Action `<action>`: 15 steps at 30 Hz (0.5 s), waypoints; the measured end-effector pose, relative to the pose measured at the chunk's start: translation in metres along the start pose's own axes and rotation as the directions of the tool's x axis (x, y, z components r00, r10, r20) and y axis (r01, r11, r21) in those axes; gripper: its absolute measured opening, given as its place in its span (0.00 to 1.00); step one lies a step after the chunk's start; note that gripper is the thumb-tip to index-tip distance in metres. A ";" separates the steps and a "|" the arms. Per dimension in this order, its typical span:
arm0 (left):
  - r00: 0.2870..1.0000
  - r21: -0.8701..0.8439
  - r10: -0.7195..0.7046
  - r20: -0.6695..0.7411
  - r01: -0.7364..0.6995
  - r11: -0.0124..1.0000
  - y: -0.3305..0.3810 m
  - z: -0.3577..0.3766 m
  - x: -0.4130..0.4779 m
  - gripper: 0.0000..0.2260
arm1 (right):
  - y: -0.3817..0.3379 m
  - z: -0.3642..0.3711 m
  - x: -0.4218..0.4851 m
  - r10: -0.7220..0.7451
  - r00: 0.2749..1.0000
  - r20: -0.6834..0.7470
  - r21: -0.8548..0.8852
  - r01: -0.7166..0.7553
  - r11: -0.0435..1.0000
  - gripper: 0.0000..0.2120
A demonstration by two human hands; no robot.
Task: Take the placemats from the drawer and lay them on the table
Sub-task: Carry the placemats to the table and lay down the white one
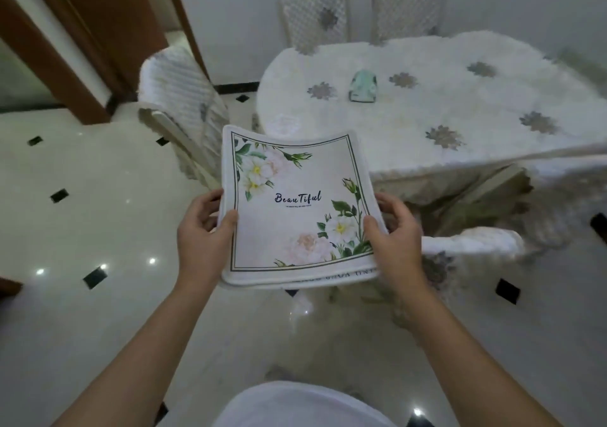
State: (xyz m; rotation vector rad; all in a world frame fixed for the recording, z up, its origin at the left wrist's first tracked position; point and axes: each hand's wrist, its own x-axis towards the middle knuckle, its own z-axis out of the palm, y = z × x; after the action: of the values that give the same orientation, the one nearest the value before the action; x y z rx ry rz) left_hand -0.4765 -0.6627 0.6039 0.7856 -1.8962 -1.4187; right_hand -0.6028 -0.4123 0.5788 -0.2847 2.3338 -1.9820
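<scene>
I hold a small stack of placemats (289, 177) in front of me, above the floor and short of the table. The top mat is white with a thin dark border, flowers in two corners and the word "Beautiful" in the middle; the edge of another mat shows underneath. My left hand (205, 229) grips the stack's left edge, thumb on top. My right hand (395, 229) grips its right edge the same way. The table (410, 121), under a white cloth with grey flower patches, stands ahead to the right. The drawer is out of view.
A pale green packet (363, 86) lies on the table. White-covered chairs stand at the table's left (182, 98), at its far side (315, 12) and close by on the right (469, 239). A brown door frame (82, 32) is at the upper left. The floor is glossy tile.
</scene>
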 end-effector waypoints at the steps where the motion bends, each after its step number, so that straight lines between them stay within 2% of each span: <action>1: 0.999 0.007 -0.015 -0.052 0.015 1.000 -0.001 -0.013 0.003 0.16 | -0.003 0.017 0.008 -0.010 0.999 0.052 0.002 0.010 1.000 0.17; 8: 0.956 -0.007 -0.081 -0.282 0.082 0.997 -0.026 -0.079 0.049 0.17 | -0.023 0.124 0.056 -0.048 0.960 0.275 0.013 0.046 0.999 0.19; 11: 0.952 -0.035 -0.100 -0.290 0.094 0.995 -0.045 -0.092 0.089 0.16 | -0.024 0.165 0.078 -0.043 0.956 0.291 0.011 0.041 0.999 0.18; 15: 0.969 -0.033 -0.097 -0.227 0.092 0.995 -0.062 -0.100 0.157 0.16 | -0.027 0.212 0.107 -0.005 0.973 0.229 -0.009 0.007 1.000 0.19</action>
State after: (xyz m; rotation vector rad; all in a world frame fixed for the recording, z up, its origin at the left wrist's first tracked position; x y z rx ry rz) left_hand -0.4902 -0.8579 0.5875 0.9948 -1.6841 -1.3404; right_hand -0.6695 -0.6422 0.5767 -0.4934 2.2013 -1.8302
